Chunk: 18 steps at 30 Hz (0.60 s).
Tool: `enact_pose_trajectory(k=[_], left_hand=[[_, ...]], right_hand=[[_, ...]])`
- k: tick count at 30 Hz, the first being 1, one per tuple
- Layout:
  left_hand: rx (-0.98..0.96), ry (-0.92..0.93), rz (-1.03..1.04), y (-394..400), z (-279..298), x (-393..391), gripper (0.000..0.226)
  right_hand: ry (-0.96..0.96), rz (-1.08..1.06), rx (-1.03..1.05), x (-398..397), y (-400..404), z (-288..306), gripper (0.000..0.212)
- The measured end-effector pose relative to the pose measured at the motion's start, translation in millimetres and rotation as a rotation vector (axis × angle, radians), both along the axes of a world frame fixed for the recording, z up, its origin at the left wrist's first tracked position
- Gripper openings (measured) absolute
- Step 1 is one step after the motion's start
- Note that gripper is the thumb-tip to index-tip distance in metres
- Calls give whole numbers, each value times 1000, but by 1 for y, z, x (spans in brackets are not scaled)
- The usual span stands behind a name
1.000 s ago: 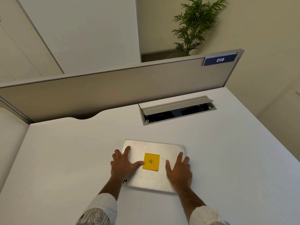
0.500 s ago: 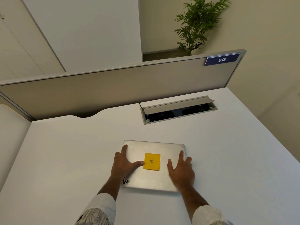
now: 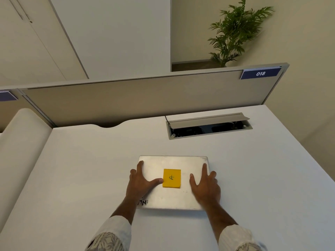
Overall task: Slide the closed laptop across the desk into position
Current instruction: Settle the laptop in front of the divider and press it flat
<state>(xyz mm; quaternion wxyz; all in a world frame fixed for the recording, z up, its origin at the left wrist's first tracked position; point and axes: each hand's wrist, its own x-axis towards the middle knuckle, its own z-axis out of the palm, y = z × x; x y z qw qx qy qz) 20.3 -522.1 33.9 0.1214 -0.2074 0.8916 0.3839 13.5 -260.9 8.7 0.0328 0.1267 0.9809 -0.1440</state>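
Closed laptop (image 3: pixel 174 182) lying flat on the white bench (image 3: pixel 81 169), square to the near edge, well short of the open cable tray (image 3: pixel 208 126) set in the bench toward the divider panel (image 3: pixel 145 100). Yellow sticky note (image 3: pixel 171 178) stuck on the middle of the lid.

Left hand (image 3: pixel 140 182) spread wide and pressed flat on the lid's left part, thumb reaching in to touch the note's left edge, outer fingers (image 3: pixel 133 172) hanging over the laptop's left side. Right hand (image 3: pixel 205 185) likewise spread wide and flat on the lid's right part, just right of the note, outer fingers over the right side. Nothing gripped by either; only palms bearing down.

Step in hand, as judged: sliding by friction from above. To do it well:
- Keep both palms flat, with even downward pressure, enough to carry the laptop without skidding over the smooth metal.
- Push both sides at one rate, else the laptop turns about the slower hand.
- Hold the left thumb off the note, which looks likely to peel or crease.
- Keep the laptop flat on the bench; no lifting of an edge.
- Ease off well before the cable tray, so no corner drops into its opening.
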Motion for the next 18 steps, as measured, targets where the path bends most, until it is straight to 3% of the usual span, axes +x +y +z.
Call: enact_pose_trajectory(k=[18], left_hand=[[-99, -72, 120, -11, 1, 27, 134]], right_hand=[[-12, 179, 0, -22, -14, 0, 81]])
